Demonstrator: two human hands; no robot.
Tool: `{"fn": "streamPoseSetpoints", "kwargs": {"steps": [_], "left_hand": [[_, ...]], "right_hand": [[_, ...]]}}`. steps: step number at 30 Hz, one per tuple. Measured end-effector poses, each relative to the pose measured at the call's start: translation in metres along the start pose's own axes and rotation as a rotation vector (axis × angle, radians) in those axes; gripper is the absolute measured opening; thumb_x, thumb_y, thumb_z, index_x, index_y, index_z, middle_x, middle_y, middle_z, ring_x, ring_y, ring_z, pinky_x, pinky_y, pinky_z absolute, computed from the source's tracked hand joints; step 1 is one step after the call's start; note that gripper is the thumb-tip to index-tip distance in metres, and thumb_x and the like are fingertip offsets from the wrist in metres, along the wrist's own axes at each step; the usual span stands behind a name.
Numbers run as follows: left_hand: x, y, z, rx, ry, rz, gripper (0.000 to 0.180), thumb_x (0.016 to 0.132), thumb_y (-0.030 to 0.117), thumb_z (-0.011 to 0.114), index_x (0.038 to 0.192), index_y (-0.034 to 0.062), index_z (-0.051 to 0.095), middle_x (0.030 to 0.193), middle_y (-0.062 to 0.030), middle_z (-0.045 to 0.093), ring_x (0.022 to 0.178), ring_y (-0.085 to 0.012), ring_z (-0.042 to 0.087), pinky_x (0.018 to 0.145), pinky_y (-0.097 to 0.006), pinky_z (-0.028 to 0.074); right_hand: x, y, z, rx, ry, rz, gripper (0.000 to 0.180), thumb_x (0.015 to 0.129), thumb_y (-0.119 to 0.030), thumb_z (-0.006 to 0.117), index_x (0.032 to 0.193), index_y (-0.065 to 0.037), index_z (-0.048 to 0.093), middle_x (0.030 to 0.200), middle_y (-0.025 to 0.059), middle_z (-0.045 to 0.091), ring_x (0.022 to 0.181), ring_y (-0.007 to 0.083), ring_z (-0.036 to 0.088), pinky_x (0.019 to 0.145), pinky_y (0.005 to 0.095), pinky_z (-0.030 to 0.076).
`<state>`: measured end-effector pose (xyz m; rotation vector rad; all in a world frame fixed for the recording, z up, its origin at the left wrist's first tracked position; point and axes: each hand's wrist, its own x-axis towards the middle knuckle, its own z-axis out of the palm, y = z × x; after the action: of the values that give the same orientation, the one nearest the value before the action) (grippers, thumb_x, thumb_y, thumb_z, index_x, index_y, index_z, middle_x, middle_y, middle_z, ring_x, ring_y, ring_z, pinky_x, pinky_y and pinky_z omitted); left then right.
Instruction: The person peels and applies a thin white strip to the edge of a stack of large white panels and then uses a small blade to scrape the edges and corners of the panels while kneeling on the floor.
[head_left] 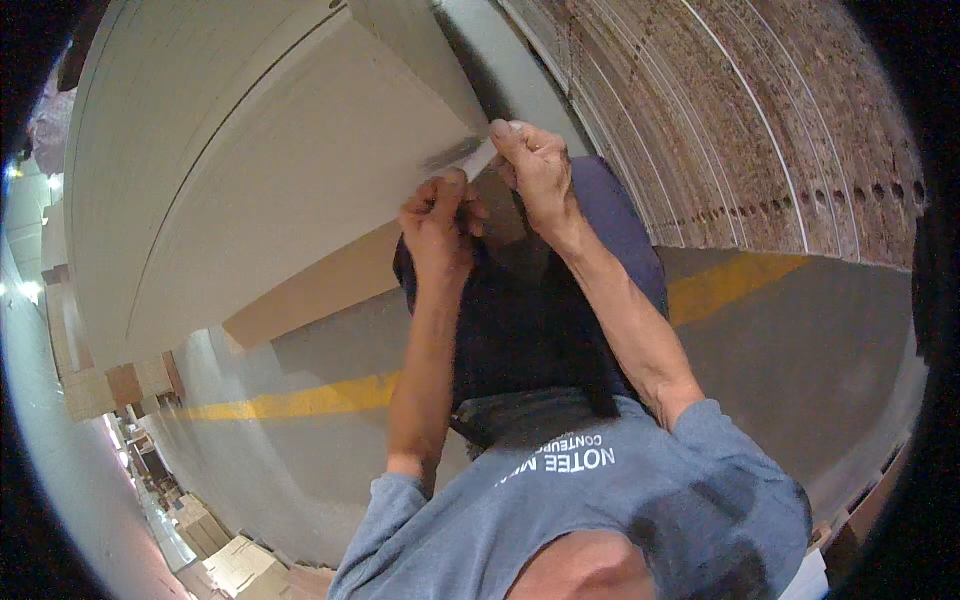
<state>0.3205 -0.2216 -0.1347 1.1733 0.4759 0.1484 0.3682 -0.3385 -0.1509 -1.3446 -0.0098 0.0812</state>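
My right hand (538, 170) pinches the upper end of a small white strip (481, 160), thumb pressed against the fingers. Below and to the left, my left hand (438, 225) has its fingers curled together at the strip's lower end. I cannot tell whether the strip is paper or tape. Just beyond my hands lies the corner of a large pale panel (290, 180), with a darker smudge near that corner. My legs are under my hands, in dark trousers.
A tall stack of boards (740, 120) with rough brown edges rises at the right. Under the pale panel, a tan cardboard-coloured edge (310, 285) shows. A yellow line (320, 398) crosses the grey floor (330, 345). Boxes (245, 565) stand at the lower left.
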Motion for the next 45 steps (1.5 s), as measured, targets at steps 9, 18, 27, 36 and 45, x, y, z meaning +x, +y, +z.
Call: {"fn": "streamPoseSetpoints", "kwargs": {"steps": [9,18,27,36,45], "left_hand": [[0.025,-0.049,-0.057,0.156,-0.040,-0.104,0.014,0.087,0.016,0.062,0.082,0.0031,0.059,0.066,-0.0049,0.058,0.051,-0.0123,0.051,0.044,-0.024,0.038],[0.003,-0.042,-0.106,0.190,0.076,-0.077,0.026,0.089,0.021,0.061,0.070,0.0030,0.057,0.061,-0.0073,0.058,0.049,-0.0114,0.049,0.045,-0.024,0.035],[0.008,-0.047,-0.110,0.068,0.144,0.016,0.022,0.090,0.020,0.060,0.077,0.0032,0.059,0.064,-0.0078,0.059,0.050,-0.0123,0.048,0.046,-0.025,0.037],[0.004,-0.057,-0.124,0.001,0.007,0.112,0.023,0.091,0.021,0.060,0.077,0.0021,0.058,0.063,-0.0092,0.059,0.050,-0.0139,0.048,0.046,-0.027,0.038],[0.000,-0.060,-0.118,0.061,0.063,0.089,0.024,0.091,0.020,0.059,0.075,0.0021,0.057,0.063,-0.0084,0.058,0.050,-0.0139,0.048,0.048,-0.027,0.039]], "right_hand": [[-0.003,0.105,0.014,-0.041,0.116,0.107,0.033,0.089,-0.030,0.054,0.068,-0.004,0.055,0.062,0.0007,0.051,0.054,0.0133,0.041,0.050,0.0312,0.035],[-0.010,0.077,0.011,0.700,0.157,0.508,0.028,0.084,-0.037,0.060,0.078,-0.010,0.057,0.065,0.0013,0.052,0.054,0.0140,0.048,0.048,0.0286,0.036],[0.018,0.067,0.039,1.363,-0.149,0.534,0.025,0.088,-0.031,0.063,0.096,-0.010,0.052,0.069,-0.0001,0.045,0.057,0.0091,0.041,0.048,0.0185,0.031],[0.008,0.045,0.010,-0.076,-0.032,-0.368,0.048,0.077,-0.021,0.074,0.118,-0.009,0.052,0.083,0.0064,0.061,0.070,0.0163,0.058,0.058,0.0270,0.048],[0.056,0.002,-0.037,-0.335,-0.459,-0.303,0.042,0.073,-0.021,0.077,0.107,-0.004,0.061,0.090,0.0092,0.068,0.081,0.0120,0.060,0.068,0.0291,0.049]]}}
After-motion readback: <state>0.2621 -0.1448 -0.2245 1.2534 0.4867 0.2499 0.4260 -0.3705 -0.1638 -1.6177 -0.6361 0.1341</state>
